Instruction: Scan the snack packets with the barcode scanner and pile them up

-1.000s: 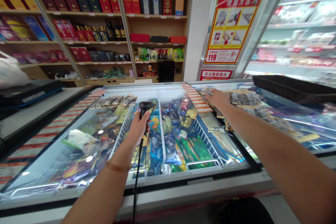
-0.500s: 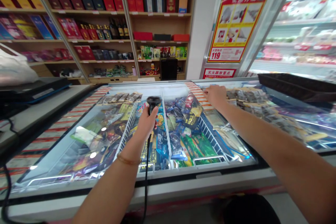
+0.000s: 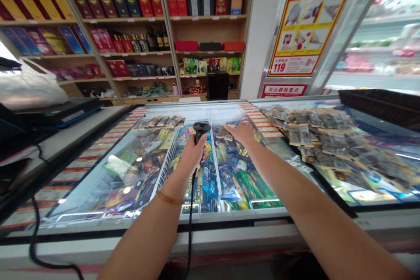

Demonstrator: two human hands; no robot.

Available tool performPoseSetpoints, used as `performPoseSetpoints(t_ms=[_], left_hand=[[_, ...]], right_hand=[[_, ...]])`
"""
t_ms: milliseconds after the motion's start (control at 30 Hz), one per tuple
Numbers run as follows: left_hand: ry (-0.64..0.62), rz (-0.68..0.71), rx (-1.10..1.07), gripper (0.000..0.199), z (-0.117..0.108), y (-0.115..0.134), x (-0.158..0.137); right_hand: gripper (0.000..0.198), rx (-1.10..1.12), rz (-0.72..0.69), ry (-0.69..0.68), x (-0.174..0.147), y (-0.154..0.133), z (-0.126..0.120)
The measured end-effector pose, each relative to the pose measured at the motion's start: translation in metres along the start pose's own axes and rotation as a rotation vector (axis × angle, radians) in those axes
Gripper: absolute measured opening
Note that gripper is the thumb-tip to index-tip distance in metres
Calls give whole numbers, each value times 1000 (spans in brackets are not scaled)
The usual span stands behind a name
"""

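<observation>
My left hand [image 3: 194,151] is wrapped round the handle of a black barcode scanner [image 3: 201,127], its cord hanging down past the freezer's front edge. To the right, my right hand [image 3: 244,132] is closed on a small clear packet [image 3: 225,133] with dark contents, which shows at the thumb tip; the other fingers are partly blurred. Both hands are over the glass top of a chest freezer [image 3: 226,224]. A short row of similar packets [image 3: 162,121] lies on the glass to the left. A larger spread of packets [image 3: 331,138] covers the glass on the right.
Under the glass, white wire baskets [image 3: 168,157] hold colourful frozen-food bags. A dark brown tray [image 3: 377,106] rests at the back right. At left are a white plastic bag [image 3: 31,85] and black counter equipment [image 3: 70,111]. Shelves of boxes [image 3: 141,0] stand behind.
My right hand has moved left from the striped strip by the right-hand packets towards the scanner, bringing a packet along. My left hand still grips the scanner. The view has shifted slightly.
</observation>
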State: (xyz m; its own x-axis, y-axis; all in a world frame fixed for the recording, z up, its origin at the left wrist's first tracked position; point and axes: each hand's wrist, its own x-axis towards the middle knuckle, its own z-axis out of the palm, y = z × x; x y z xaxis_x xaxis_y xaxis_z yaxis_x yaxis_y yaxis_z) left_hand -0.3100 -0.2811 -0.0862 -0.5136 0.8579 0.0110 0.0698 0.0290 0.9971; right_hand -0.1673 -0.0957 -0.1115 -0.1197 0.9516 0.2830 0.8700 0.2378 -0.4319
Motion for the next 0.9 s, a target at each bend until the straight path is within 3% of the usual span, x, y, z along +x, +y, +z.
performPoseSetpoints(t_ms=[67, 167, 333, 400, 567, 667, 767, 900], left_hand=[[-12, -3, 1, 36, 1, 0, -1], [-30, -7, -2, 37, 3, -1, -2], [-118, 22, -27, 47, 5, -7, -4], [-173, 47, -47, 50, 5, -9, -5], [-250, 45, -2, 55, 7, -15, -6], [-274, 38, 43, 56, 9, -19, -6], [-294, 48, 53, 55, 9, -22, -6], [-299, 48, 58, 55, 9, -22, -7]], right_hand=[[86, -2, -11, -79, 5, 6, 4], [74, 144, -64, -115, 12, 13, 11], [63, 903, -110, -91, 19, 12, 19], [52, 1065, -153, -63, 20, 10, 20], [23, 1012, -216, -181, 18, 9, 18], [25, 966, -196, -208, 17, 10, 17], [30, 1062, -242, -166, 18, 8, 16], [26, 1057, -294, -282, 19, 8, 19]])
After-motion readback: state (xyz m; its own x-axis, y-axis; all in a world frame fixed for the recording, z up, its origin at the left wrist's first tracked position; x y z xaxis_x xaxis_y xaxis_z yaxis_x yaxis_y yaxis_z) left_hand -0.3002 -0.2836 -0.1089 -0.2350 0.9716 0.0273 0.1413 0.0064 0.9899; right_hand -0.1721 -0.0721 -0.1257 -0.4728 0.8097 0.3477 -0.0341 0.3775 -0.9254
